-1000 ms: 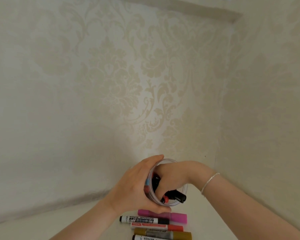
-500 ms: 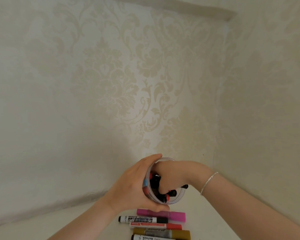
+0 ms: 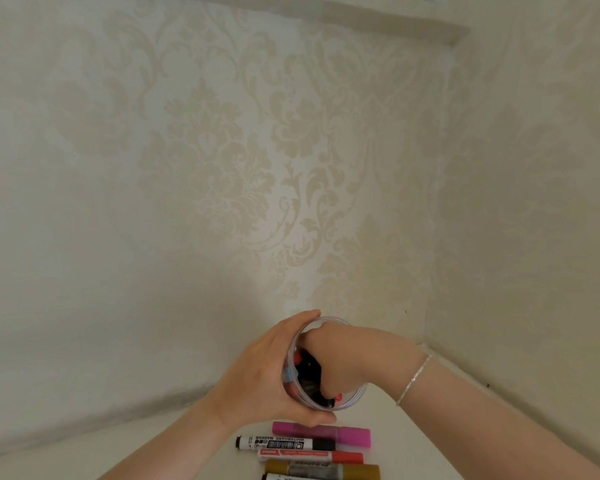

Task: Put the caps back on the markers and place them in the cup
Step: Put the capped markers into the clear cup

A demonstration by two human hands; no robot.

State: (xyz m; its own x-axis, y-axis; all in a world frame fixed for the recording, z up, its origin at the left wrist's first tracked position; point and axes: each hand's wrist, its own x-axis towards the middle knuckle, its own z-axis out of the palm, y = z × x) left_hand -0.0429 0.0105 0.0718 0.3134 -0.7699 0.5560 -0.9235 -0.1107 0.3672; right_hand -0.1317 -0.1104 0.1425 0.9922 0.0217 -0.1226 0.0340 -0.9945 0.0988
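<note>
Fingers [image 3: 309, 318] of the left hand [image 3: 257, 372] curl round the far side of the clear cup [image 3: 355, 398], thumb hooked under its near edge, so the cup sits tipped toward the camera, mouth open to view. Left forearm comes up from the bottom edge, wrist bent in toward the cup. Inside, black and red caps [image 3: 300, 365] crowd against the left wall. Moving right, the right hand [image 3: 340, 355] is plunged into the cup's mouth, knuckles up, its fingers buried among the caps; whether they grip anything cannot be told. A thin silver bracelet [image 3: 414, 379] rings that wrist, and the right forearm angles in from the lower right corner. Just below the cup, on the pale counter [image 3: 413, 445], markers lie side by side: pink marker [image 3: 347, 435], then white-barrelled black marker [image 3: 284, 444], red marker [image 3: 312, 455], gold marker [image 3: 326, 470], another cut off at the bottom.
</note>
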